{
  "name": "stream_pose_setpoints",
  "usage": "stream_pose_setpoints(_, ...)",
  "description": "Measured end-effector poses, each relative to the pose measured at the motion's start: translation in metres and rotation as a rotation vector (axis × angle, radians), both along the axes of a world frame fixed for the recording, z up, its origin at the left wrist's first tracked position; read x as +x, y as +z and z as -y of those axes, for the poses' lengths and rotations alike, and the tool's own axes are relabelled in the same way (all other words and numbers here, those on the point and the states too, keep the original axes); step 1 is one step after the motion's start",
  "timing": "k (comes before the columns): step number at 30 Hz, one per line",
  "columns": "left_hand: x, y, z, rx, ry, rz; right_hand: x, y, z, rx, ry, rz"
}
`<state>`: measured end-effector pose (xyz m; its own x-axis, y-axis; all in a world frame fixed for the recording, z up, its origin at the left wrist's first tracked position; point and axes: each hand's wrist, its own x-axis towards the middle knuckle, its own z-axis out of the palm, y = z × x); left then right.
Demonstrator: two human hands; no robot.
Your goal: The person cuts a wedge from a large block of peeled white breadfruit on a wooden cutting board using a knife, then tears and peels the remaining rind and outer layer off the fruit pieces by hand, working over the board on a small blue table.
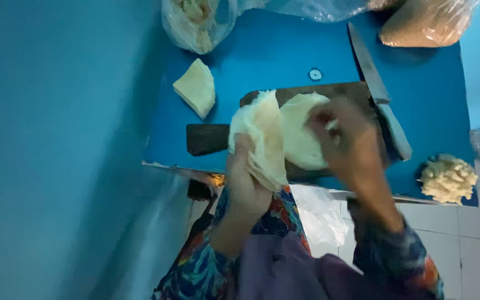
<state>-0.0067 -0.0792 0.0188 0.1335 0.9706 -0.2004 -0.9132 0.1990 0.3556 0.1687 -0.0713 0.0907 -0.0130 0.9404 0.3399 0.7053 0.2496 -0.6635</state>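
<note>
Here the blue table (284,50) leaves bare room left of the dark wooden board (206,139), which nears its front edge. Over the board, the left hand (245,178) grips a pale, floppy flatbread sheet (262,133); the blurred right hand (345,139) pinches a rounder sheet (298,133). A long knife (379,94) lies alongside, a lumpy dough heap (448,178) at the corner.

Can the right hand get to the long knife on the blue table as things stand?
Probably yes: the long steel knife lies bare just beyond the right hand, nothing on it. But that hand is busy on the pale round flatbread.
</note>
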Motion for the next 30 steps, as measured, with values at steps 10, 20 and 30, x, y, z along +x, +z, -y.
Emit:
stream_pose_setpoints(10, 0.022, -0.007, 0.016, 0.168, 0.019, -0.246, -0.022, -0.001, 0.035, -0.391, 0.154, -0.597)
stream_pose_setpoints(20, 0.027, -0.025, 0.020, 0.148, 0.010, -0.318, -0.018, -0.010, 0.036, -0.363, 0.186, -0.801)
stream_pose_setpoints(30, 0.016, -0.015, 0.023, 0.289, -0.140, -0.157, -0.019, 0.001, 0.043, -0.296, 0.129, -0.442)
